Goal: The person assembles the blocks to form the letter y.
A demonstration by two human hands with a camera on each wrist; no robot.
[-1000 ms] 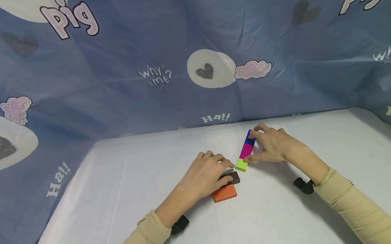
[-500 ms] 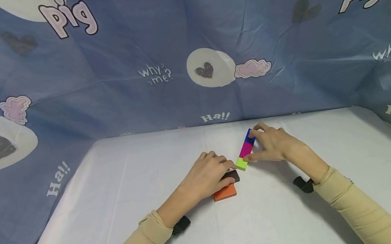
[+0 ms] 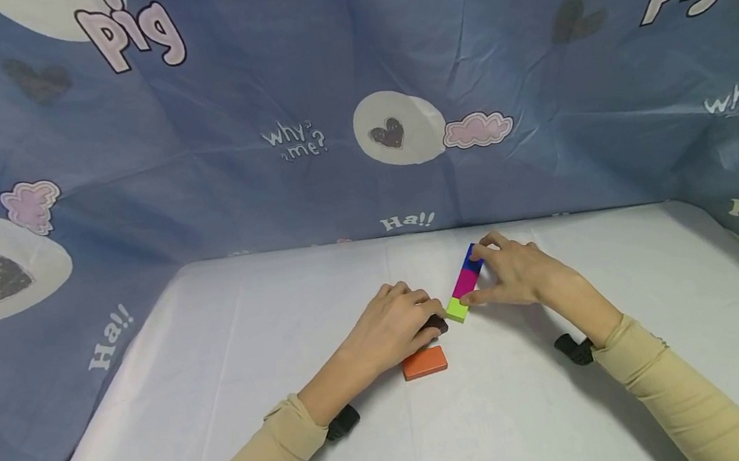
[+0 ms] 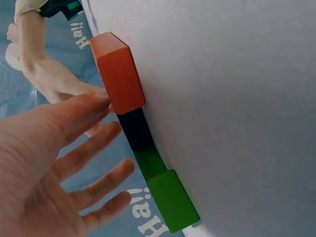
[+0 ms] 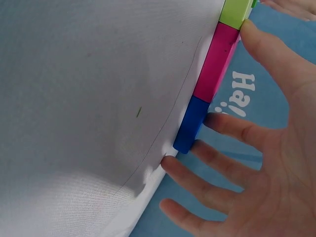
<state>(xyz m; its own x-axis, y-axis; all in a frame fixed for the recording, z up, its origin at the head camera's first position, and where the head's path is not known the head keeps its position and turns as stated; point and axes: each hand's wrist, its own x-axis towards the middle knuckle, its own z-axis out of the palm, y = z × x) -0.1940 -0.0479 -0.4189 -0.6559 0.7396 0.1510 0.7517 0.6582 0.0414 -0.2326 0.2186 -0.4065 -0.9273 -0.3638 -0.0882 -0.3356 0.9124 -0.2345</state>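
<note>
My left hand (image 3: 394,329) pinches a dark, nearly black block (image 3: 437,323) between thumb and index finger, its other fingers loose. An orange block (image 3: 424,363) lies just nearer than it, apart in the head view. My right hand (image 3: 513,273) lies along a slanting row of lime (image 5: 234,14), magenta (image 5: 216,61) and blue (image 5: 191,123) blocks. Its thumb touches the row near the lime block, and its index fingertip meets the blue one. In the left wrist view, green faces (image 4: 173,200) show past the dark block; whether one block or two, I cannot tell.
All this rests on a white-covered table (image 3: 509,416). Behind and beside it hangs a blue printed cloth (image 3: 290,68). Black wrist devices (image 3: 574,350) sit under both sleeves.
The dark block has moved forward with my left thumb and fingers, away from the orange block, which lies uncovered more fully. My right hand and the coloured row have hardly moved.
</note>
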